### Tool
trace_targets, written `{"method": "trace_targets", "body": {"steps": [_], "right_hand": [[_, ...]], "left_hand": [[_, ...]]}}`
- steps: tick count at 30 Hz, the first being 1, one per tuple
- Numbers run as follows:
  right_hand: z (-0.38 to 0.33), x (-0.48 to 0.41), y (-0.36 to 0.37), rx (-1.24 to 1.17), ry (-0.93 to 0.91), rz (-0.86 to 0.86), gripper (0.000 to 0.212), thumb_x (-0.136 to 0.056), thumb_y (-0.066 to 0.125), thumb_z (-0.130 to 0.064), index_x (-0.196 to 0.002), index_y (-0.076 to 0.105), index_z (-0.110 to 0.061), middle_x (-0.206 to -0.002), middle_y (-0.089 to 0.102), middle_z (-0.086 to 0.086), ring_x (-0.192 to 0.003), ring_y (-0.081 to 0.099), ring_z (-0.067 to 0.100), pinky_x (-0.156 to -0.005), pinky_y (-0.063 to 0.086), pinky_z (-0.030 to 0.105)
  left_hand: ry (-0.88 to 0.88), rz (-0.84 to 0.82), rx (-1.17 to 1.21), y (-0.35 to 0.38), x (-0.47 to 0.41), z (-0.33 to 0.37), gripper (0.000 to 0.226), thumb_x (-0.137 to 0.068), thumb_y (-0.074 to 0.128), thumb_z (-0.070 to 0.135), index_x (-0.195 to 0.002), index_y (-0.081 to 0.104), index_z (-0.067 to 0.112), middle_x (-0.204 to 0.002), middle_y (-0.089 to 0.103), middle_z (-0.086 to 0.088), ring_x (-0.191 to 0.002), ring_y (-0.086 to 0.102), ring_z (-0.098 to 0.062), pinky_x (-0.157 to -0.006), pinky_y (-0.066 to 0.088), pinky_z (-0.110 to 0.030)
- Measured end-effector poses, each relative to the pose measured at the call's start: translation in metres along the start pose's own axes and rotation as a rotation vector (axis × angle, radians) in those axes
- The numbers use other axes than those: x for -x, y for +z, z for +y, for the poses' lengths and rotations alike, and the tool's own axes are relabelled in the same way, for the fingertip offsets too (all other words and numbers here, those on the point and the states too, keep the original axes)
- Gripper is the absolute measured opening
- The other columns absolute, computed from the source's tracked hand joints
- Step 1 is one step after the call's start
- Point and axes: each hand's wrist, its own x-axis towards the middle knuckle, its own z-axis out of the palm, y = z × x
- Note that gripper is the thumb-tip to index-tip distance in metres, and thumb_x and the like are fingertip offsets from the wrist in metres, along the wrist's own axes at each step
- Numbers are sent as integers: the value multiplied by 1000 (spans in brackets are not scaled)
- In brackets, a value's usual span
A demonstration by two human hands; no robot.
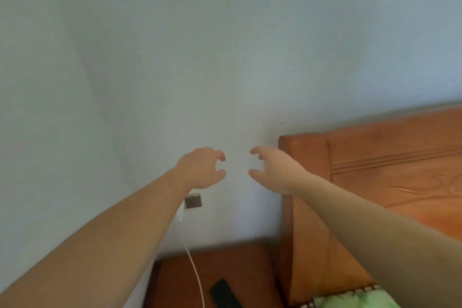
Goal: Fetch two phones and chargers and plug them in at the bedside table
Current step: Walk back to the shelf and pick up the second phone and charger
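Observation:
Both my arms reach forward toward the pale wall. My left hand [203, 169] and my right hand [272, 170] hover side by side, a little apart, fingers curled and spread, holding nothing. Below my left wrist a dark wall socket [193, 201] carries a white charger plug [180, 215]. Its white cable [193, 265] hangs down to the brown bedside table [250, 272] and runs out of the bottom of the view. A black phone [223, 295] lies flat on that table, to the right of the cable.
An orange-brown wooden headboard [375, 182] stands against the wall at the right, close to my right forearm. A green pillow or cover [355, 300] shows at the bottom right. The wall fills the upper half.

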Motion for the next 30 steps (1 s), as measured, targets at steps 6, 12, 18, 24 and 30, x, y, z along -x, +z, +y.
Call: {"method": "trace_targets", "body": {"steps": [6,12,18,24,30], "right_hand": [[64,89,-86,104,260,145,62,-87,57,-39,-142,39,-19,-138,47,9,-125,49,27,-104,40,39],[129,227,-114,133,739,286,63,-87,59,-39,-142,39,-18,-136,47,13,-115,55,29,-98,45,39],[124,423,-90,114,1256,421,56,-87,61,-32,-138,45,-16,-134,52,16,-123,49,30,-100,41,34],[39,612,-66,66,1681,604,62,-87,63,-38,-142,41,-19,-139,48,14,-126,48,27,-103,40,33],[-68,767,-46,53,1961,822,61,-86,63,-39,-140,43,-19,-135,53,13,-120,52,26,-96,41,28]], "left_hand": [[310,70,85,-34,-26,121,44,-86,56,38,-129,55,27,-132,57,-2,-120,52,-23,-99,42,-35],[662,-103,43,-13,-26,271,57,-77,52,63,-125,54,31,-128,59,1,-115,54,-23,-96,46,-38],[1132,-143,113,42,63,410,57,-81,44,70,-122,57,33,-123,62,1,-110,57,-23,-88,46,-37],[1527,-256,12,58,221,518,52,-82,55,56,-127,55,30,-133,56,0,-117,53,-24,-93,43,-34],[1829,-294,39,38,419,586,55,-81,58,52,-132,50,32,-134,56,-1,-119,52,-25,-93,42,-35]]}}
